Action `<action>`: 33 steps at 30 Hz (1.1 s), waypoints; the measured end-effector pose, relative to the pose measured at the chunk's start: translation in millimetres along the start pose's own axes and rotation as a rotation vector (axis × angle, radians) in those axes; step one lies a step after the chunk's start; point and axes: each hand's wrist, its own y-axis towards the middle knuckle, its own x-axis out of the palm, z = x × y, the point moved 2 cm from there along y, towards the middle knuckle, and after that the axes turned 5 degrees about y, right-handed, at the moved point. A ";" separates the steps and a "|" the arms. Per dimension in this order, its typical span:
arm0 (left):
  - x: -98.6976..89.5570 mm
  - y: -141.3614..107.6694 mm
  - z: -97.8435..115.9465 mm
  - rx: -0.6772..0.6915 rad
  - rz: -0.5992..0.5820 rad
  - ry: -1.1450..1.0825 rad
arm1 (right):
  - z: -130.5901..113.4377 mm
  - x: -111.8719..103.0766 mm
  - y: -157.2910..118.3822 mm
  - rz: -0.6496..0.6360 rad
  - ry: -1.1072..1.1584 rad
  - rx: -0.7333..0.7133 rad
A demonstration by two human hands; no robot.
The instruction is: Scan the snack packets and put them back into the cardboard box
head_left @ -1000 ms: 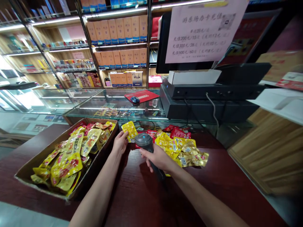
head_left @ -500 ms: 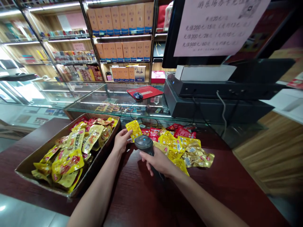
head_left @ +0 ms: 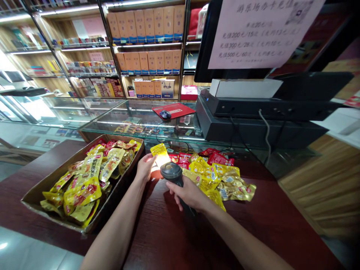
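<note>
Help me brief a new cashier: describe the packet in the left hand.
On the dark red counter, beside the cardboard tray, the left hand holds up a yellow snack packet. Unlike its neighbours, it is raised before the handheld barcode scanner.

yellow snack packet (head_left: 159, 150), upright, lit by grey barcode scanner (head_left: 171, 171)

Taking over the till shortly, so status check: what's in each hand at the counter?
Left hand holding yellow snack packet. Right hand gripping handheld barcode scanner, light on packet. Loose foil packets beside scanner.
</note>
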 end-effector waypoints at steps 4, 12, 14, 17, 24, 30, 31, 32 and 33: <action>1.5 -2.2 1.9 -0.007 0.010 -0.007 | -1.0 -0.1 -0.4 -0.001 0.020 -0.003; -1.2 1.8 -0.7 -0.011 -0.002 0.040 | -6.9 0.5 -2.2 0.008 0.052 0.003; -1.8 2.5 -1.2 -0.009 -0.001 0.040 | -8.3 0.5 -3.0 0.014 0.055 0.003; -1.5 1.4 -1.1 0.003 0.004 0.031 | -13.4 -0.4 -5.5 0.020 0.063 -0.008; 5.5 -13.0 19.9 0.137 0.025 0.057 | -30.9 -8.2 -14.6 0.045 0.063 -0.038; -10.6 -34.9 95.6 0.394 0.145 0.196 | -31.2 -9.6 -17.2 0.020 0.057 -0.069; -18.4 -38.1 111.7 0.453 0.187 0.247 | -30.8 -9.7 -17.2 0.019 0.059 -0.064; -27.4 -40.9 127.6 0.510 0.227 0.299 | -30.8 -10.0 -17.3 0.017 0.063 -0.066; -37.3 -43.0 142.7 0.558 0.268 0.348 | -31.3 -10.6 -17.4 0.017 0.068 -0.073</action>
